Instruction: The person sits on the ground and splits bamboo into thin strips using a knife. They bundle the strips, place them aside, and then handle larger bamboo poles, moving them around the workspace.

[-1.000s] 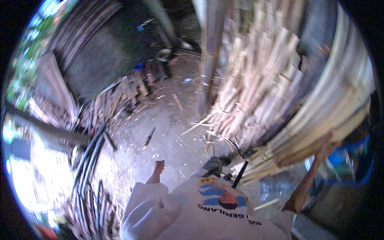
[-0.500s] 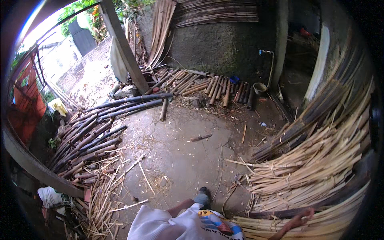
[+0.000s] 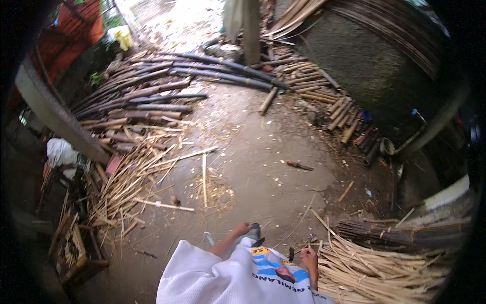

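Observation:
My left hand (image 3: 244,228) is held low in front of me, close to my foot (image 3: 254,231); its fingers are too small and blurred to read. Beside my white printed shirt (image 3: 207,276), my right hand (image 3: 308,256) has its fingers curled, and nothing can be made out in them. That hand is nearest to a heap of pale split bamboo strips (image 3: 374,268) on the right. On the concrete floor ahead lies a dark, narrow piece with a brown end (image 3: 298,165), which looks like a knife.
Dark bamboo poles (image 3: 152,101) are piled at the far left, with loose strips and scraps (image 3: 136,187) in front. Cut bamboo lengths (image 3: 339,109) line the far wall. A wooden frame (image 3: 83,271) stands at the lower left, and a concrete pillar (image 3: 250,35) rises at the back.
My view has swung to the left. My right hand has come back from over the bamboo strips to beside my shirt. My left hand now shows near my foot.

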